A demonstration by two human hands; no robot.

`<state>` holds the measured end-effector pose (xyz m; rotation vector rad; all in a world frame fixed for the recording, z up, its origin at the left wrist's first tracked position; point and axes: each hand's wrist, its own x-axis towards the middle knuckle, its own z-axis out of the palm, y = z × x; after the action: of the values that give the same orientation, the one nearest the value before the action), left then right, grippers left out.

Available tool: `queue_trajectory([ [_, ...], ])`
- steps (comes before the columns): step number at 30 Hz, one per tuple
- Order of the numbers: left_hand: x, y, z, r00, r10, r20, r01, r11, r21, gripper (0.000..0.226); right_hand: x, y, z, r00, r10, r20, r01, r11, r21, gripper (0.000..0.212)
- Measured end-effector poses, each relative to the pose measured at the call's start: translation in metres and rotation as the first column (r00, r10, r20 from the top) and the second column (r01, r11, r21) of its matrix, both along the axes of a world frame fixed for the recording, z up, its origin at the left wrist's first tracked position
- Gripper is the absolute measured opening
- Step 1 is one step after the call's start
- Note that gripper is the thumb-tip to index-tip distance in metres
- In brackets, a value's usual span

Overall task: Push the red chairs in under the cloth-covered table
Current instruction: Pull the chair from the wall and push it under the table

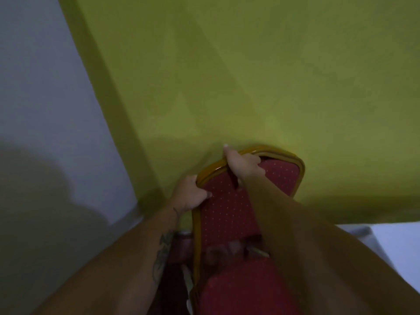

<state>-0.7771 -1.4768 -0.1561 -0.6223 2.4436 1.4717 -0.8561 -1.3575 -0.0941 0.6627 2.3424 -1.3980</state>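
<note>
**Both hands clamped on the chair back, table dead ahead**

Gripping the gold frame with 2 hands, you are holding the red chair (229, 214) by its backrest: your left hand (189, 194) is closing around the left edge of the frame, and your right hand (244, 165) is wrapping over the top rail, fingers curling onto the dotted red padding. The chair is sitting directly in front of you, its back touching or just short of the green cloth-covered table (250, 76), which is filling most of the view. The seat is showing low in the frame; whether it is already going under the cloth is hard to tell, since the picture is blurred and the legs are hidden.

Here is what you are risking. If you are pushing high on the backrest, the chair may be tipping forward rather than sliding. The hanging cloth could be catching on the frame and dragging. Your right fingers, lying over the top rail, could be getting pinched against the table edge.

No brand, label or writing is showing anywhere.
</note>
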Motion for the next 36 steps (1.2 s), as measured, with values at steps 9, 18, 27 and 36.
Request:
queue_trajectory([
  [9, 0.032, 0.006, -0.014, 0.991, 0.104, -0.087, -0.112, 0.990, -0.088, 0.023, 0.025, -0.013, -0.005, 1.000, -0.002, -0.017, 0.004, 0.991, 0.137, 0.079],
  [18, 0.135, 0.046, -0.017, 0.969, 0.150, -0.195, -0.188, 0.963, -0.191, 0.026, 0.090, 0.011, -0.010, 0.969, 0.239, -0.068, -0.229, 0.964, 0.133, 0.092],
  [27, 0.228, 0.032, 0.029, 0.999, -0.043, -0.025, 0.044, 0.998, 0.034, 0.011, 0.217, 0.072, -0.002, 0.931, 0.341, -0.128, -0.327, 0.938, 0.117, 0.102],
  [36, 0.238, 0.071, 0.109, 0.990, -0.026, -0.139, 0.028, 1.000, 0.009, 0.016, 0.333, 0.113, -0.010, 0.902, 0.427, 0.070, -0.432, 0.894, 0.120, 0.120],
])
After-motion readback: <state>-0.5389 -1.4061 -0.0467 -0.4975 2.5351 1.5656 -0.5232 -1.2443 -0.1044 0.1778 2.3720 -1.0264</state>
